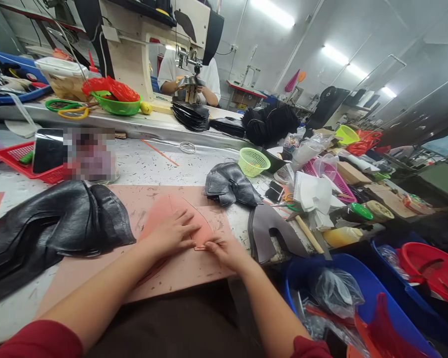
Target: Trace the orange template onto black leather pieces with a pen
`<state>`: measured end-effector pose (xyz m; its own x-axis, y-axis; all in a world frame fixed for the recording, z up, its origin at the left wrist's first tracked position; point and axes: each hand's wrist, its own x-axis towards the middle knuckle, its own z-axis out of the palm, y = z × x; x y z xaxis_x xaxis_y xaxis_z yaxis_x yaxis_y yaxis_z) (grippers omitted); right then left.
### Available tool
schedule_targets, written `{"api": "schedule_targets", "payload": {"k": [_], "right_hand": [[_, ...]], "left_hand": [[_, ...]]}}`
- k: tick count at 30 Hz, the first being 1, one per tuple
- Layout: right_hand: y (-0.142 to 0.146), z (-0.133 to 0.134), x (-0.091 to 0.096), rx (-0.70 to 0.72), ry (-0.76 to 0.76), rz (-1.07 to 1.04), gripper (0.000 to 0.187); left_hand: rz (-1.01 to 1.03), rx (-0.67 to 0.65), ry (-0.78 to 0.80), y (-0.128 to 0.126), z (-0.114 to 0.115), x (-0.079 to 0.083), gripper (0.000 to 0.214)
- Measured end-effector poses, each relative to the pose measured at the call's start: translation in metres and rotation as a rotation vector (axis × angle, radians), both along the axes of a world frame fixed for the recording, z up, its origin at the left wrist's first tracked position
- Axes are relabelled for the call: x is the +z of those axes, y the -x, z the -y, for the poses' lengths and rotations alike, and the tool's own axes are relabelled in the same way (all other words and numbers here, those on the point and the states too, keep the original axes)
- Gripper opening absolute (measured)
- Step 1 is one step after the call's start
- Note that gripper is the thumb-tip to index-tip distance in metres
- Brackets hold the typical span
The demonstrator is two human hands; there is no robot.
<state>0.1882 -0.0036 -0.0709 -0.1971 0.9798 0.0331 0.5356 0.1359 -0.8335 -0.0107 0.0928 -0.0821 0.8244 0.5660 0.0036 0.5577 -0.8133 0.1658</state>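
A curved salmon-pink piece (168,206), edged with a thin dark line, lies in front of me on a pinkish board (123,191). My left hand (173,231) rests flat on the piece with its fingers spread. At the piece's lower right corner my right hand (222,248) pinches the edge between thumb and fingers. Part of the piece is hidden under my left hand and forearm. Left of it lies a stack of black leather-like shoe-upper pieces (89,219). Folded black pieces (231,184) and a dark grey U-shaped piece (265,233) lie to the right.
A sewing machine (134,49) stands beyond the table, with a person (211,74) behind it. On the right are a light green basket (253,161), a wooden-handled hammer (309,233) and a blue tub (321,266). A red basket (13,156) with a phone stands at left.
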Motion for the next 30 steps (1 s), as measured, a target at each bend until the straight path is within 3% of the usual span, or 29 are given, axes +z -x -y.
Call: {"api": "schedule_targets", "payload": {"k": [4,6,10,11,15,17,21,24,27,30], "right_hand": [[-0.037,-0.011,0.005,-0.087,0.287,-0.134,0.024],[-0.034,-0.026,0.005,-0.131,0.293,-0.181,0.023],[0.014,-0.063,0.001,-0.206,0.124,0.0,0.002],[0.028,-0.07,0.001,-0.197,0.095,0.033,0.005],[0.056,-0.078,0.014,-0.012,-0.148,0.008,0.011],[0.043,-0.076,0.032,0.038,-0.31,-0.056,0.005],[-0.03,-0.095,0.072,-0.142,-0.427,-0.119,0.015],[-0.086,-0.125,0.076,-0.305,-0.321,0.07,0.018],[-0.118,-0.139,0.054,-0.444,-0.175,0.304,0.013],[-0.127,-0.13,0.032,-0.53,-0.212,0.306,0.011]], "left_hand": [[0.004,-0.007,0.007,0.001,0.0,-0.001,0.044],[0.043,-0.001,-0.015,0.003,0.001,-0.004,0.043],[0.213,0.02,-0.162,0.008,0.0,-0.007,0.042],[0.272,0.009,-0.217,0.01,0.001,-0.005,0.039],[0.562,-0.036,-0.441,0.023,0.012,0.013,0.022],[0.693,-0.006,-0.513,0.036,0.024,0.022,0.017],[0.681,0.096,-0.568,0.074,0.036,0.033,0.012],[0.521,0.278,-0.582,0.117,0.012,0.039,0.013],[0.329,0.565,-0.535,0.166,-0.04,0.05,0.024],[0.069,0.859,-0.435,0.204,-0.098,0.067,0.039]]}}
